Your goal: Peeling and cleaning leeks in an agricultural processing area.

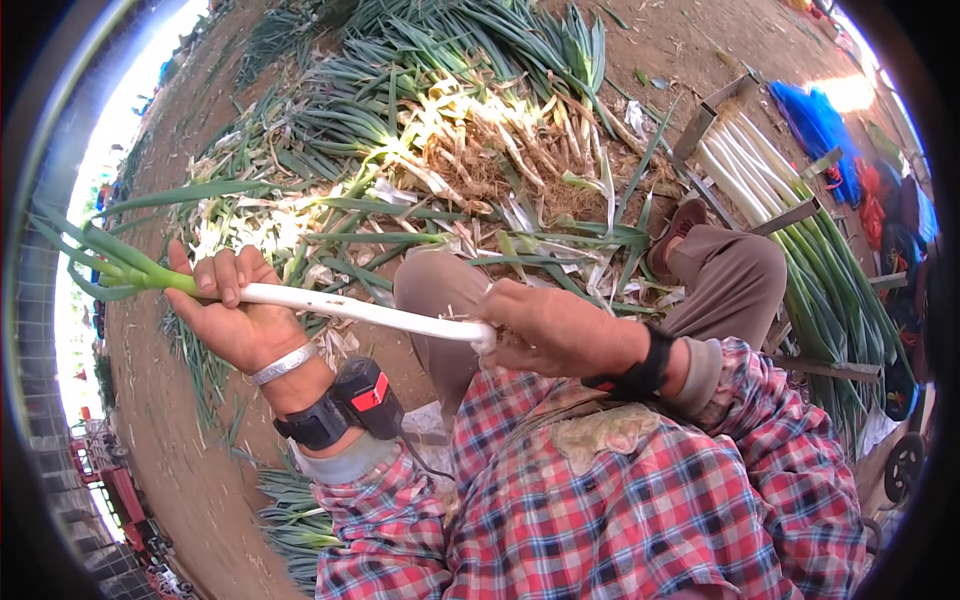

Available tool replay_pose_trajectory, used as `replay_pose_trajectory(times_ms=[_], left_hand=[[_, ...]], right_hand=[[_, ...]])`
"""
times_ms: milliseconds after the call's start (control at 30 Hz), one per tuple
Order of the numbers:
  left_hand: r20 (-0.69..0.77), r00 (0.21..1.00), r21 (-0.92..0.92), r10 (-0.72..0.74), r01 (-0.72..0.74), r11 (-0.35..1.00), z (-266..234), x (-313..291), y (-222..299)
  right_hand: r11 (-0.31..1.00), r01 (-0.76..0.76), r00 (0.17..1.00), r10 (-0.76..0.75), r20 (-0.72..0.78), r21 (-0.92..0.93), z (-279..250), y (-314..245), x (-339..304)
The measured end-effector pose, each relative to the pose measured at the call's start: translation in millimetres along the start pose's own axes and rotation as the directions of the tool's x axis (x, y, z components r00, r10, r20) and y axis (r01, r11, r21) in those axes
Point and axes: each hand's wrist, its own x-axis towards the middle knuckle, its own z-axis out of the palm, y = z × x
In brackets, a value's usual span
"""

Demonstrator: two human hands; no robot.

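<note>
A long green onion (350,308) with a clean white stalk stretches between my two hands above my lap. My left hand (232,300) is wrapped round it where the white turns to green, and the green leaves fan out past that hand to the left. At the root end, my right hand (555,325) is closed with its fingers by the roots; the fingertips are partly hidden behind the hand. Just beyond my knees lies a heap of unpeeled green onions (470,130), with brown roots toward me and green tops pointing away.
To the right, a metal rack (790,217) holds a bundle of white-stalked green onions (745,165). Blue plastic (820,130) and red bags lie past it. Peeled leaves and skins (560,250) litter the brown dirt ground (160,400). More green onions (295,520) lie at my left side.
</note>
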Motion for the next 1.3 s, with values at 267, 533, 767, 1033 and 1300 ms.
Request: replay_pose_trajectory(times_ms=[267, 533, 767, 1033, 1300], left_hand=[[-0.318, 0.928, 0.346, 0.192, -0.074, 0.935, 2, 5, -7], [-0.160, 0.985, 0.023, 0.061, -0.058, 0.998, -26, 22, 20], [0.207, 0.965, -0.386, -0.163, 0.234, 0.892, -23, 25, 30], [0.217, 0.957, -0.570, -0.192, 0.284, 0.771, -1, 14, 1], [0.275, 0.949, -0.481, -0.153, 0.274, 0.833, -10, 12, 2]], right_hand=[[0.856, 0.030, 0.991, -0.094, -0.097, -0.517, -1, -16, 6], [0.889, 0.221, 0.967, -0.146, 0.210, -0.401, -30, 1, -12], [0.984, -0.150, 0.979, 0.134, 0.157, 0.096, -51, 10, -11], [0.945, -0.078, 0.964, -0.010, 0.266, 0.318, -13, -37, 30], [0.999, -0.044, 0.999, 0.044, 0.023, 0.017, -6, -1, -22]])
